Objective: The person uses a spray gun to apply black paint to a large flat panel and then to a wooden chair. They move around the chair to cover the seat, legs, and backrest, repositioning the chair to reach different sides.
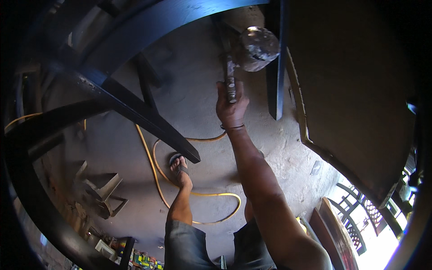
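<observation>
My right hand (233, 105) is closed around a paint-spattered spray gun (231, 78) at the upper middle of the view. A round, stained metal cup (258, 47) sits on its right side. The gun is held beside a dark, glossy wooden leg (276, 81). Overhead, a broad curved dark wooden rail (166, 24) catches blue light; a long dark leg (148, 119) slants down from the left. An orange-yellow hose (211, 140) runs up to my right wrist and loops across the floor. My left hand is out of view.
A large brown panel (355, 90) stands at the right. Curved dark furniture parts (40, 202) fill the left side. A small metal frame (105, 191) and colourful cans (144, 261) lie lower left. Lattice-backed chairs (355, 211) stand in bright light at lower right. The hose loops by my sandalled foot (180, 166).
</observation>
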Tool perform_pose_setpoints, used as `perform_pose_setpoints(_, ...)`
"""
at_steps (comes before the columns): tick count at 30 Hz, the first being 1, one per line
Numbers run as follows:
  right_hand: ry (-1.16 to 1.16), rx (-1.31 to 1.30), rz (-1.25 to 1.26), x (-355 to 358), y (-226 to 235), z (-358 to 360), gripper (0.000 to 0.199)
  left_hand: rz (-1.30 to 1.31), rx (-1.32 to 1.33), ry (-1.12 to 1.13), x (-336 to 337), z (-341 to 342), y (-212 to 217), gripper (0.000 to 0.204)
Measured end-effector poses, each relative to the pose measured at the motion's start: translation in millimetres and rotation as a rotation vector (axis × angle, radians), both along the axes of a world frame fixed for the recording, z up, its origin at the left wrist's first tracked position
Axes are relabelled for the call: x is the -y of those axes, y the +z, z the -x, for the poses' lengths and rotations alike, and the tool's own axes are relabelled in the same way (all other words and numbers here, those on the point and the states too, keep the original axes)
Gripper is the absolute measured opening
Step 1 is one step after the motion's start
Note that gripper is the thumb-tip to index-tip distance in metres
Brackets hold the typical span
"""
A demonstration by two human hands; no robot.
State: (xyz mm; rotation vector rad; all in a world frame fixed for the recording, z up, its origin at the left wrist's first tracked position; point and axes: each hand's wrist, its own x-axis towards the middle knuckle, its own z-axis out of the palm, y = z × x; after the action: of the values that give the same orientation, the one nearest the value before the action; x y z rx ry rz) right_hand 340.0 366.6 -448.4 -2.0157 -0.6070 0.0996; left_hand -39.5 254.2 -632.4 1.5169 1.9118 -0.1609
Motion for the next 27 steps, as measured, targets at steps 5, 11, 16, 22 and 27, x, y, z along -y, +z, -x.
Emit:
perform_pose_setpoints(5,-0.036,-0.020,0.033,-2.4,7.4,6.0,0.027,-0.051,-0.003,-0.136,-2.9,13.4,-13.8,0.072)
perform_pose_setpoints(11,-0.068,-0.035,0.063,-15.7,10.8,3.7,0.027,-0.084,0.037,-0.158,-6.4,7.8,-2.4,0.072)
perform_pose_setpoints(16,-0.086,0.086,0.090,-23.8,21.4,7.3,0.024,0.021,-0.022,-0.145,-14.1,1.8,6.8,0.075)
perform_pose_setpoints(22,-0.240,-0.121,0.131,-17.7,48.2,32.2,0.028,0.027,0.030,-0.097,-15.8,-1.5,14.1,0.075)
perform_pose_setpoints(27,-0.308,-0.111,0.066,1.6,68.5,49.4,0.028,-0.025,-0.040,-0.250,-7.7,14.3,-10.4,0.064)
